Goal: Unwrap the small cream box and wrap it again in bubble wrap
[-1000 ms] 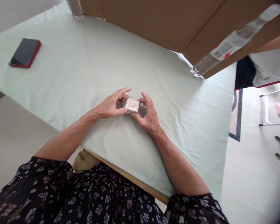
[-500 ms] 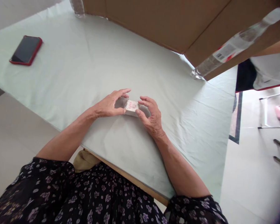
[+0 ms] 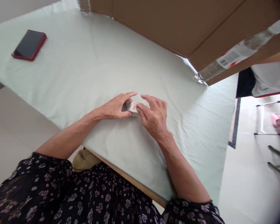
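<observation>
Small pack (image 3: 132, 106): on the cloth-covered surface (image 3: 88, 68), mid-front, grasped between left hand (image 3: 114, 107) and right hand (image 3: 155, 116), fingers curled round its ends. Red phone (image 3: 29, 45): far left. Cardboard box (image 3: 177, 25), bottle (image 3: 233, 56): behind.

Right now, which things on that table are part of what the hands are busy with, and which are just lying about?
In hand:
small pack with a red-and-white face, gripped between the left hand and the right hand

Lying about:
red phone
cardboard box
plastic bottle
pale tablecloth
</observation>
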A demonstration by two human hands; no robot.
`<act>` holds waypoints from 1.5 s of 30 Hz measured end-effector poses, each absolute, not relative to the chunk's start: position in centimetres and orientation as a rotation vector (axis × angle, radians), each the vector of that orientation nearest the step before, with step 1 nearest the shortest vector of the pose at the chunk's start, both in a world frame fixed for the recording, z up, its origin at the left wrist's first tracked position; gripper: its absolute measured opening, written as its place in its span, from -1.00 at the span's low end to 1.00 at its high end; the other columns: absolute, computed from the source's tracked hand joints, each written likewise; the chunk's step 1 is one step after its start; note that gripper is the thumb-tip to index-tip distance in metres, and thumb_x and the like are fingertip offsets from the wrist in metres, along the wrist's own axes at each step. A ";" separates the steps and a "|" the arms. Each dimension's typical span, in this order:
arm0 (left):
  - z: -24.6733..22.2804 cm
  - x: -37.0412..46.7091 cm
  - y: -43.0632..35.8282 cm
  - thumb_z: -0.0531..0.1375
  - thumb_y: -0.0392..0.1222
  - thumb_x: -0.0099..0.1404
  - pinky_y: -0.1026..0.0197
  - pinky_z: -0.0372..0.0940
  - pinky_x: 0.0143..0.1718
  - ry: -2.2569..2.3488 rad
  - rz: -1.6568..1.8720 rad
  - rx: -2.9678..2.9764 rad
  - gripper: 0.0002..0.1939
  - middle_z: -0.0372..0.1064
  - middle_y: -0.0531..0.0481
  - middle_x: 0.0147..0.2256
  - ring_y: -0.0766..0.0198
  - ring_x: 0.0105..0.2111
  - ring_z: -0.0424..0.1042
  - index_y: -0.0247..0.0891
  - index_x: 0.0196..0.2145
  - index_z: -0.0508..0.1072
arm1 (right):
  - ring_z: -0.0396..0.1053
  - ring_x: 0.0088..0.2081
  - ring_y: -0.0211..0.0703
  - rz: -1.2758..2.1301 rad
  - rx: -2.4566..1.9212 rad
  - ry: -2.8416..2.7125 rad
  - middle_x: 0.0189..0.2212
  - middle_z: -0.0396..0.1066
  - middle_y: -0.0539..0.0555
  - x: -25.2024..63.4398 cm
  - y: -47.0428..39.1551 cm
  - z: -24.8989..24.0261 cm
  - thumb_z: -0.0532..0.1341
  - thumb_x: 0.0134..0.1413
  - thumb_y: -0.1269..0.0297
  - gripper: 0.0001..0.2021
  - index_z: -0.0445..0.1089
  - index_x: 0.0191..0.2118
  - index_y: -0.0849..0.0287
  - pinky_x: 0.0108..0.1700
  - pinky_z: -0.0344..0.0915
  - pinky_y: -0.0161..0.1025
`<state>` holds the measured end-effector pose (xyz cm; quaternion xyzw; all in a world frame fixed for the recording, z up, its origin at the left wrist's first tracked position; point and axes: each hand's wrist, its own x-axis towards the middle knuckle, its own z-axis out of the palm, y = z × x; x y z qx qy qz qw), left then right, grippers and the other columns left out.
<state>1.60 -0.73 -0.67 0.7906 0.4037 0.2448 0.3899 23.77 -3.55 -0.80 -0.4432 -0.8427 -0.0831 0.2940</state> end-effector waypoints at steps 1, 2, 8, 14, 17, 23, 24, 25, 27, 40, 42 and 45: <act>-0.7 1.6 -0.7 0.26 -0.08 0.20 -0.01 0.31 0.15 1.021 0.634 2.002 -0.15 0.46 -0.14 0.02 0.02 0.09 0.40 -0.20 0.42 0.18 | 0.49 0.08 0.04 -0.227 -1.180 -2.244 0.10 0.58 0.14 23.6 -3.5 -0.8 0.13 0.42 0.33 -0.78 0.52 -0.23 0.05 0.06 0.28 0.04; -0.7 1.7 -0.7 0.27 -0.08 0.19 0.00 0.32 0.14 1.016 0.646 1.996 -0.15 0.47 -0.14 0.02 0.02 0.09 0.41 -0.20 0.42 0.19 | 0.49 0.08 0.04 -0.214 -1.182 -2.240 0.09 0.58 0.14 23.4 -3.4 -0.9 0.11 0.43 0.32 -0.75 0.50 -0.26 0.05 0.06 0.28 0.05; -1.1 1.7 -0.8 0.29 -0.12 0.17 0.04 0.33 0.12 0.974 0.709 1.984 -0.15 0.45 -0.13 0.07 0.06 0.04 0.42 -0.19 0.40 0.22 | 0.48 0.11 0.09 0.066 -1.237 -2.136 0.19 0.50 0.21 23.3 -2.3 -0.7 0.00 0.44 0.26 -0.75 0.40 -0.22 0.04 0.16 0.26 0.15; -1.1 1.8 -0.7 0.34 -0.09 0.14 -0.06 0.31 0.19 0.910 0.789 1.919 -0.12 0.35 -0.23 0.17 -0.03 0.14 0.37 -0.20 0.39 0.23 | 0.47 0.11 0.09 0.153 -1.236 -2.122 0.26 0.41 0.22 23.6 -1.1 0.5 0.02 0.44 0.24 -0.79 0.37 -0.19 0.05 0.19 0.26 0.16; -1.0 1.9 -0.7 0.38 0.00 0.14 -0.07 0.34 0.15 0.887 0.779 1.827 -0.08 0.29 -0.27 0.25 -0.08 0.18 0.34 -0.18 0.40 0.22 | 0.46 0.11 0.11 0.174 -1.234 -2.101 0.25 0.40 0.23 23.5 -0.5 1.1 0.03 0.44 0.25 -0.81 0.38 -0.17 0.05 0.18 0.28 0.19; -0.8 2.4 -1.0 0.43 0.05 0.13 -0.08 0.36 0.09 0.876 0.728 1.634 0.01 0.37 -0.26 0.16 -0.02 0.05 0.42 -0.21 0.43 0.16 | 0.33 0.27 0.18 0.183 -1.221 -2.063 0.24 0.38 0.20 24.2 1.6 1.9 0.01 0.48 0.09 -0.74 0.40 -0.05 0.01 0.24 0.29 0.31; -0.8 2.4 -0.9 0.44 0.05 0.13 -0.07 0.36 0.07 0.857 0.736 1.597 0.02 0.41 -0.27 0.11 -0.02 0.03 0.44 -0.24 0.43 0.15 | 0.31 0.29 0.19 0.184 -1.219 -2.062 0.24 0.37 0.19 24.4 2.0 1.9 0.02 0.48 0.05 -0.73 0.40 -0.04 0.01 0.25 0.28 0.33; -0.8 2.5 -0.9 0.45 0.06 0.13 -0.06 0.36 0.05 0.833 0.747 1.558 0.02 0.44 -0.26 0.05 -0.02 0.01 0.46 -0.27 0.42 0.16 | 0.30 0.30 0.19 0.186 -1.220 -2.062 0.24 0.36 0.19 24.5 2.5 1.9 0.02 0.48 0.03 -0.72 0.41 -0.03 0.00 0.27 0.27 0.34; -0.9 2.5 -0.8 0.45 0.07 0.13 -0.03 0.37 0.01 0.781 0.756 1.481 0.00 0.48 -0.24 -0.03 0.00 -0.03 0.50 -0.29 0.40 0.16 | 0.28 0.30 0.20 0.194 -1.228 -2.064 0.26 0.33 0.20 24.8 3.3 1.8 0.03 0.47 0.01 -0.71 0.41 -0.03 0.00 0.30 0.25 0.37; -0.4 2.6 -0.7 0.41 -0.07 0.08 0.20 0.31 -0.26 0.803 0.797 1.281 -0.66 0.44 0.01 -0.32 0.28 -0.32 0.40 -0.25 -0.25 0.44 | 0.35 0.24 0.08 0.246 -1.204 -2.037 0.17 0.40 0.15 24.5 8.0 1.6 0.05 0.47 0.08 -0.75 0.42 -0.11 0.01 0.29 0.31 0.23; -0.3 2.7 -0.7 0.41 -0.10 0.08 0.18 0.32 -0.22 0.806 0.795 1.255 -0.65 0.47 -0.02 -0.28 0.26 -0.28 0.43 -0.26 -0.22 0.47 | 0.38 0.21 0.06 0.258 -1.207 -2.005 0.13 0.44 0.14 24.5 8.5 1.4 0.04 0.47 0.09 -0.74 0.43 -0.12 0.02 0.29 0.32 0.19; -0.5 2.6 -0.7 0.40 -0.11 0.09 0.14 0.35 -0.17 0.829 0.800 1.225 -0.62 0.52 -0.08 -0.22 0.20 -0.22 0.48 -0.28 -0.14 0.50 | 0.39 0.21 0.08 0.259 -1.197 -1.945 0.05 0.48 0.15 24.9 8.2 1.7 0.00 0.49 0.02 -0.66 0.46 -0.06 0.03 0.29 0.29 0.22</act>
